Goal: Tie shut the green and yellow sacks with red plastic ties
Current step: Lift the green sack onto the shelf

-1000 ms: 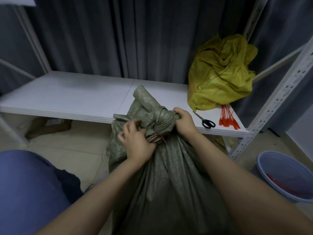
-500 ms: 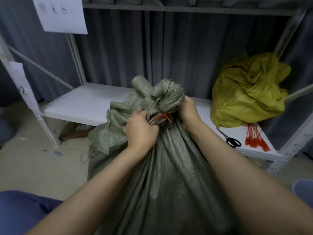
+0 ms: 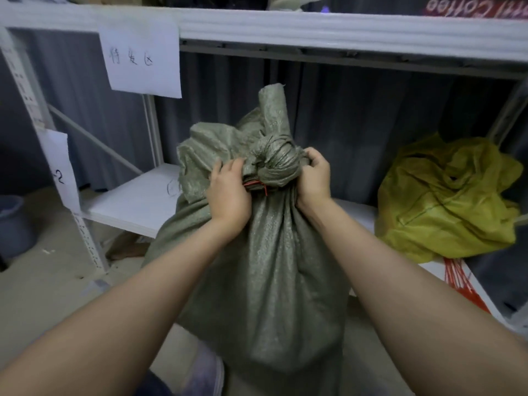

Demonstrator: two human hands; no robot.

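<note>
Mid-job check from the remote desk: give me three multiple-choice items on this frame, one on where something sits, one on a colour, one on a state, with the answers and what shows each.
1. Where does the yellow sack lie?
A. On the floor by the bucket
B. On the white shelf, right of the green sack
C. On the top shelf

2. What colour is the tie at the neck of the green sack?
A. Red
B. Blue
C. White

3. How is the green sack's neck held?
A. Hanging open, untouched
B. Gripped by one hand only
C. Bunched shut, gripped by both hands

Answers:
1 B: it rests on the lower shelf at the right, above the loose red ties.
2 A: a red band shows just under the bunched top.
3 C: the left hand and right hand clasp the gathered neck on either side.
</note>
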